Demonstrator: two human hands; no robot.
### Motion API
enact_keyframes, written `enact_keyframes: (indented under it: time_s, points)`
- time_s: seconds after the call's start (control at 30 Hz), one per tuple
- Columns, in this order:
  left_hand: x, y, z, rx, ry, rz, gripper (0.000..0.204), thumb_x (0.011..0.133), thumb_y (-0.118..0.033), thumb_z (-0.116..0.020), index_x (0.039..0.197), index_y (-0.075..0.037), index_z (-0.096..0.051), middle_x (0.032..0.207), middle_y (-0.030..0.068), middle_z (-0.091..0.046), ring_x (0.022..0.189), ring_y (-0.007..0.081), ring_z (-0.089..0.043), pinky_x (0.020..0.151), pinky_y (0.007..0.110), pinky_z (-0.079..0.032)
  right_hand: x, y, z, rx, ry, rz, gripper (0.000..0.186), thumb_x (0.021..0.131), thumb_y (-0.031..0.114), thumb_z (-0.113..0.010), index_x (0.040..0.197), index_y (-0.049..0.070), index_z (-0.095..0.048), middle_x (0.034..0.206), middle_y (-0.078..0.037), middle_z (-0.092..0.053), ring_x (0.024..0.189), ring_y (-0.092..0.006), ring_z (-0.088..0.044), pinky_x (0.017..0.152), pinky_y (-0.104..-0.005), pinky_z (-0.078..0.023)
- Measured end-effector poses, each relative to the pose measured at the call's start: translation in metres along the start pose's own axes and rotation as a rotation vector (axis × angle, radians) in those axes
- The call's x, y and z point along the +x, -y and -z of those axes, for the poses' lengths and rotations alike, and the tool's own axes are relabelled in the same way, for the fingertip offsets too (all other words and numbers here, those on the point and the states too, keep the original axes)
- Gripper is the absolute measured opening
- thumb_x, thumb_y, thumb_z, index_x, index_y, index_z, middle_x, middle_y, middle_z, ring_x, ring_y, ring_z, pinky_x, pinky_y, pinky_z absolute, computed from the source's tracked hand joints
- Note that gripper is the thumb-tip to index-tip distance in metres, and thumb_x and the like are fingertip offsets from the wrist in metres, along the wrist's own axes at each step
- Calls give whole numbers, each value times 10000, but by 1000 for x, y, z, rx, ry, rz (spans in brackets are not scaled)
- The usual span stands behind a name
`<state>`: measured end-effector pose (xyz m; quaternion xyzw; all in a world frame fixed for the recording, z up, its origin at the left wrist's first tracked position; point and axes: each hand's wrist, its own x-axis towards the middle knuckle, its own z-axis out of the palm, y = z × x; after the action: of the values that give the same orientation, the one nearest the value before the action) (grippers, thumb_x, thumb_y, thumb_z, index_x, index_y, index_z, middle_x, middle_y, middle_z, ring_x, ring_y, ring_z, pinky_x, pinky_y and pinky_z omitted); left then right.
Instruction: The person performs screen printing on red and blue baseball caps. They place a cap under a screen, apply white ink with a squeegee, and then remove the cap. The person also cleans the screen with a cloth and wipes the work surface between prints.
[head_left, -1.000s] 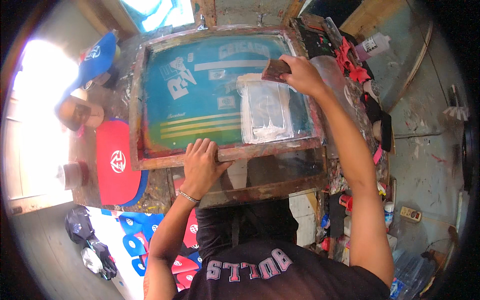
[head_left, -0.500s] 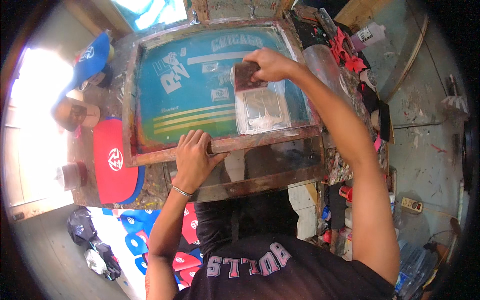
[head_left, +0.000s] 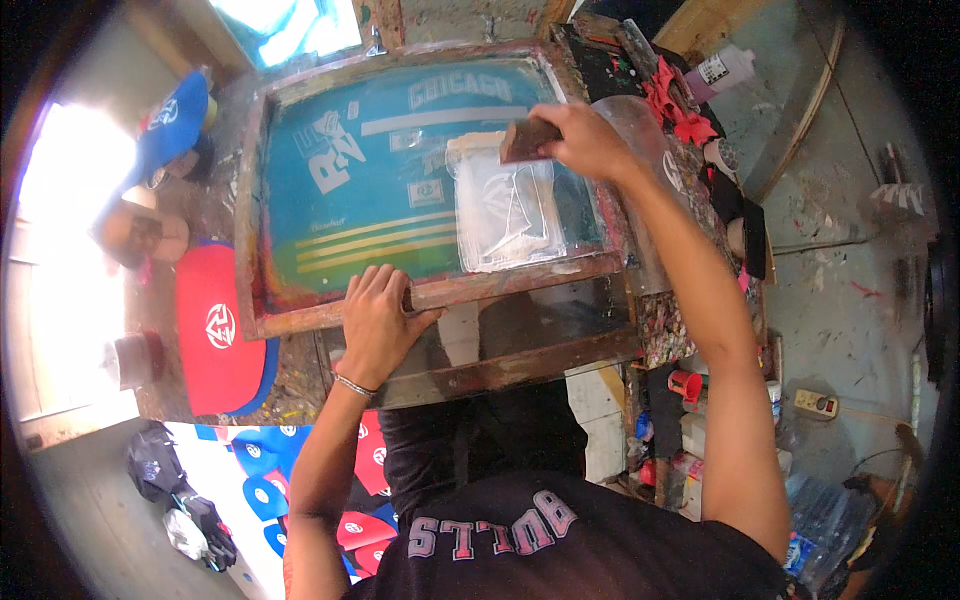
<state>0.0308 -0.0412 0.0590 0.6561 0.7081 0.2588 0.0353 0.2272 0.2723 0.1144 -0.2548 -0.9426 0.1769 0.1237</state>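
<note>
A wooden-framed printing screen (head_left: 333, 179) lies on the worktable, its blue-green mesh bearing white lettering, logos and yellow stripes. A patch of white ink (head_left: 510, 225) covers the right part of the mesh. My right hand (head_left: 585, 140) grips a brown wooden-handled squeegee (head_left: 525, 137) at the back edge of that patch. My left hand (head_left: 377, 322) has its fingers curled over the front rail of the frame, left of centre. Under the screen's front edge shows a dark glossy panel (head_left: 530, 325).
Red caps panels (head_left: 210, 360) and blue caps (head_left: 175, 105) lie at the left, beside a tub (head_left: 137, 360). Red rags (head_left: 665, 95), a pink bottle (head_left: 720, 75) and clutter line the right. Printed panels (head_left: 262, 500) sit below left; a power strip (head_left: 815, 403) is at right.
My right hand has swept the squeegee leftward along the ink patch and now has it tilted differently, slightly right again. The ink's streaks differ. My left hand still grips the frame.
</note>
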Motion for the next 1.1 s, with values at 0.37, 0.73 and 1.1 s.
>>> enact_keyframes:
  time_s: [0.37,0.73,1.1]
  points:
    - [2,2,0,-35,-2,-8,463,623,-315,-904,811,-61,-565,799,72,-543,824,301,-552,755,405,-435,27,-40,-19,-26,173,19,372,762,183,-797,1083,23,-700,1029,-233,-726,987,-413,-698,849,-478,-538]
    - [0,5,-5,-55,-45,-27,473,602,-307,-915,769,-57,-550,801,91,-543,814,324,-555,748,430,-448,-76,15,-25,11,122,-413,335,785,264,-811,987,4,-751,888,-213,-743,855,-364,-725,782,-441,-534]
    - [-1,8,-8,-58,-43,-16,459,598,-308,-920,751,-66,-561,775,86,-549,795,316,-563,739,430,-448,-56,48,-46,234,184,-489,302,776,258,-824,911,0,-744,783,-153,-740,764,-291,-721,730,-410,-535]
